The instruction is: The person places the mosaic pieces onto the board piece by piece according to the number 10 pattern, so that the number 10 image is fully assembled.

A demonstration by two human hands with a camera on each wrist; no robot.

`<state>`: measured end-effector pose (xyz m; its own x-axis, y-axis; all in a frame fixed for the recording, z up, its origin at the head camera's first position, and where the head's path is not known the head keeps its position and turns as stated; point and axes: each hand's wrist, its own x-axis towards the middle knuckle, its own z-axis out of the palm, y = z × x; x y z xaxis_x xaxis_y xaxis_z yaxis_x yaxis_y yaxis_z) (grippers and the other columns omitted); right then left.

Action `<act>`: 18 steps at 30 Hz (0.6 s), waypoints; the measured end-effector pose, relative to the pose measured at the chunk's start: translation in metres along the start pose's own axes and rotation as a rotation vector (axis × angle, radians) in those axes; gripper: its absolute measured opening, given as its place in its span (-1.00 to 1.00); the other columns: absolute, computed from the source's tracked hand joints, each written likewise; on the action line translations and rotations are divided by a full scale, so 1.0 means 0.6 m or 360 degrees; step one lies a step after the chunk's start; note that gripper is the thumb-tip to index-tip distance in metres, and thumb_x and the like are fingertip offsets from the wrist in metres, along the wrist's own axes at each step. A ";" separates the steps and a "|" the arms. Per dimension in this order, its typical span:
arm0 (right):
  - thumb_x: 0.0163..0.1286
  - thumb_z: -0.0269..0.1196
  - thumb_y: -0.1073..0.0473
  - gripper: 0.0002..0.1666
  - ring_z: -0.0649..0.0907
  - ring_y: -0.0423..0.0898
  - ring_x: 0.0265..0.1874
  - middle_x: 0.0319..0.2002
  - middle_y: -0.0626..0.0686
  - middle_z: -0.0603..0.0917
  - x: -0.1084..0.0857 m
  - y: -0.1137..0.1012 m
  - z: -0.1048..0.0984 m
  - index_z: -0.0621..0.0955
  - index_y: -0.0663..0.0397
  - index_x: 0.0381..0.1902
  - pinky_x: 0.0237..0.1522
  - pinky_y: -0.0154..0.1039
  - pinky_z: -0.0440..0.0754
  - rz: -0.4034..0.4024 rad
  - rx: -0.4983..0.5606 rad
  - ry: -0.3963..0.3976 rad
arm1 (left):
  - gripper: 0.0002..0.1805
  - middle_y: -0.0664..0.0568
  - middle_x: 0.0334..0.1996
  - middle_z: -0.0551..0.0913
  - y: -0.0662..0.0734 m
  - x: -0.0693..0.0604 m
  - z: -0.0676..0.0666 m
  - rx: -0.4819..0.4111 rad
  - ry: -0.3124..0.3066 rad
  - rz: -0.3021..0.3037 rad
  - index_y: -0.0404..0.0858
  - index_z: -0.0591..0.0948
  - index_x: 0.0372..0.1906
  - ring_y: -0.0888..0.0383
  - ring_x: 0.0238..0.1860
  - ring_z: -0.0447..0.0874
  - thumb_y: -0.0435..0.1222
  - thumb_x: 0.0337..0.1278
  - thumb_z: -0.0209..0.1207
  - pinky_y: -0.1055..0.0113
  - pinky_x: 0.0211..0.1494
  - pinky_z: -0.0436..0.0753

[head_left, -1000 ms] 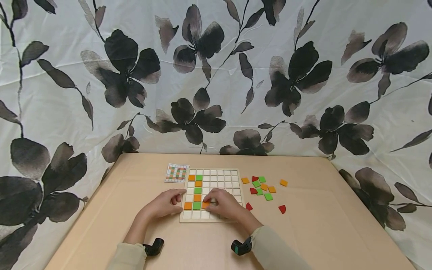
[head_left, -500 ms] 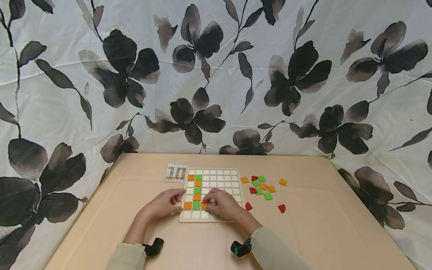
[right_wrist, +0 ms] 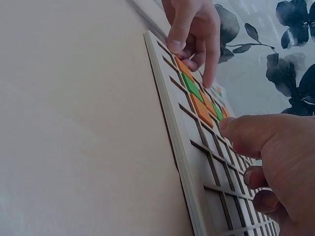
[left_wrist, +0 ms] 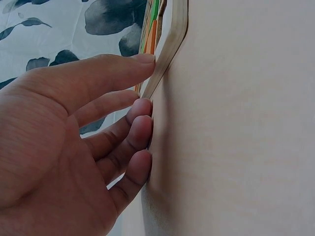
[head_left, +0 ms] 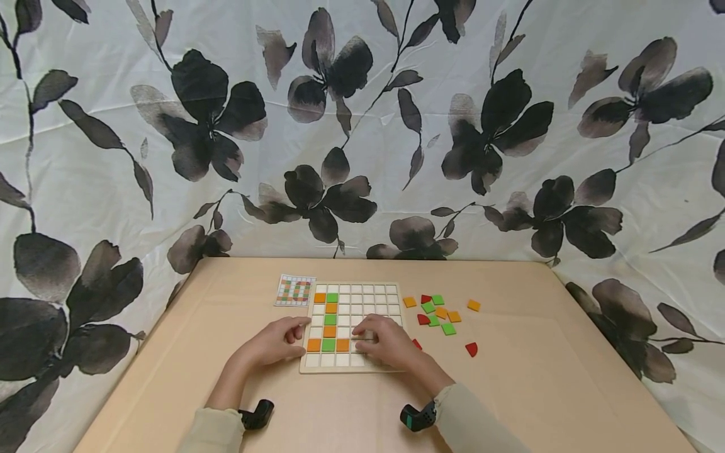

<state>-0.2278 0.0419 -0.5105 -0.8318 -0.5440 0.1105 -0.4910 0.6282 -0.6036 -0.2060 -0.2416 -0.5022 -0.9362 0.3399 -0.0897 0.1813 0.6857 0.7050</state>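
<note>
A wooden grid board [head_left: 318,370] with white cells lies flat on the table. Orange and green square tiles fill part of its left columns, among them an orange tile [head_left: 342,345] beside a green one [head_left: 328,345] in a lower row. My left hand [head_left: 274,343] rests at the board's left edge, its thumb and index fingertips touching the rim and the other fingers loosely bent. My right hand [head_left: 389,343] hovers over the board just right of that orange tile, thumb and fingers apart, with nothing visible between them; in the right wrist view its thumb [right_wrist: 241,130] is near the tiles.
A small printed card [head_left: 294,290] with a coloured grid pattern lies at the board's upper left. Loose orange, green and red pieces [head_left: 449,329] are scattered to the right. A floral cloth [head_left: 408,157] hangs behind the table [head_left: 510,402].
My right hand has let go of the orange tile and drawn back a little to the right, leaving it lying in its cell. The left hand has stayed at the board's edge.
</note>
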 end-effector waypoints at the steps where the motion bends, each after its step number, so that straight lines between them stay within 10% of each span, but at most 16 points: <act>1: 0.24 0.36 0.04 -0.75 0.51 -0.22 -0.30 -0.18 -0.21 0.62 -0.002 0.002 -0.002 0.70 -0.16 -0.10 -0.26 -0.40 0.49 0.0000 0.0004 0.0003 | -0.35 -0.02 -0.29 0.45 0.000 0.000 0.000 -0.0002 0.0000 0.0002 -0.36 0.43 0.27 0.12 -0.24 0.37 -0.40 -0.01 0.32 0.43 -0.32 0.36; 18: 0.24 0.36 0.05 -0.73 0.47 -0.21 -0.43 -0.20 -0.18 0.60 -0.050 0.054 -0.048 0.69 -0.12 -0.09 -0.45 -0.42 0.46 0.0107 0.0032 0.0064 | -0.34 -0.05 -0.28 0.45 0.003 -0.004 -0.004 -0.0009 -0.0012 0.0047 -0.38 0.42 0.26 0.09 -0.25 0.38 -0.40 -0.04 0.32 0.43 -0.33 0.36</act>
<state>-0.2262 0.0946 -0.5103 -0.8726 -0.4780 0.1005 -0.4288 0.6511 -0.6263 -0.2042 -0.2425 -0.4990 -0.9281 0.3647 -0.0745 0.2069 0.6718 0.7113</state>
